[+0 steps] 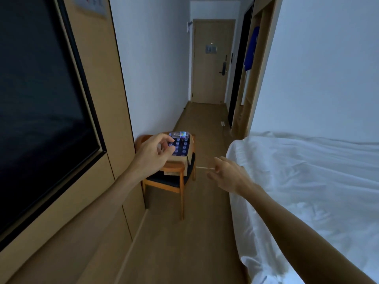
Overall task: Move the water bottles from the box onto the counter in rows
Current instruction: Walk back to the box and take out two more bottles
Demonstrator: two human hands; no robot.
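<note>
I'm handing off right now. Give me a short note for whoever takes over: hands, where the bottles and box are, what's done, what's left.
Left hand: empty, fingers loosely curled, reaching toward the box, not gripping anything.
Right hand: empty, relaxed, held out beside the bed.
Box: open, on the wooden chair by the wall, packed with upright water bottles; one more bottle lies on its side across the far edge.
Done: no bottles visibly moved; no counter is in view, so I cannot tell.
Left: walk up to the chair, lift the bottles out, set them in rows on the counter.
</note>
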